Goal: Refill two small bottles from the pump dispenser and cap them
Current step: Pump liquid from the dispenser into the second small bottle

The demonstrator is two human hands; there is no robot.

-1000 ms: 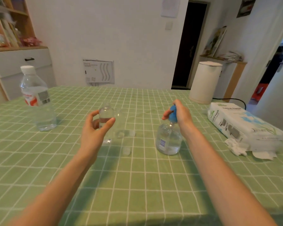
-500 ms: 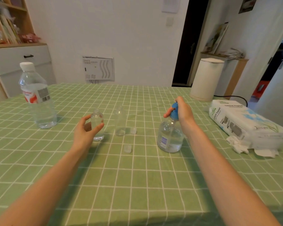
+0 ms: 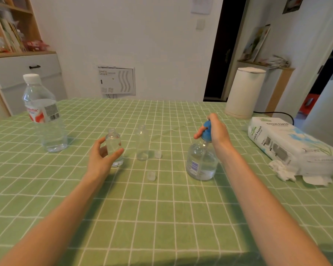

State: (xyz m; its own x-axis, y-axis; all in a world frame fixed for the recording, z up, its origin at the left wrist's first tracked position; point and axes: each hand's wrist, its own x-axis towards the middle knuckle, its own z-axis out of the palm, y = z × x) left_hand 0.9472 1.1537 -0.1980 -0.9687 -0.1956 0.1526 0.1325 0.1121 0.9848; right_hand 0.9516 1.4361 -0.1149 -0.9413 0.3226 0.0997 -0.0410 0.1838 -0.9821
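Now that you have lowered small bottle 1 (image 3: 113, 144) from mid-air onto the tabletop (image 3: 161, 217), it stands upright left of centre, toward the far edge. Your left hand (image 3: 102, 158) is curled round it, thumb and fingers on its sides. Your right hand (image 3: 217, 131) clasps the blue head of the pump dispenser (image 3: 201, 162), which stands right of centre. Small bottle 2 (image 3: 142, 143) stands uncapped between them, just beside small bottle 1. The 2 caps lie loose: 1 cap (image 3: 157, 154) beside its base, the other cap (image 3: 151, 176) closer to the near edge. Setting small bottle 1 down suggests its fill is done, though the clear plastic hides how full it is. Small bottle 2 likely comes next, then both caps.
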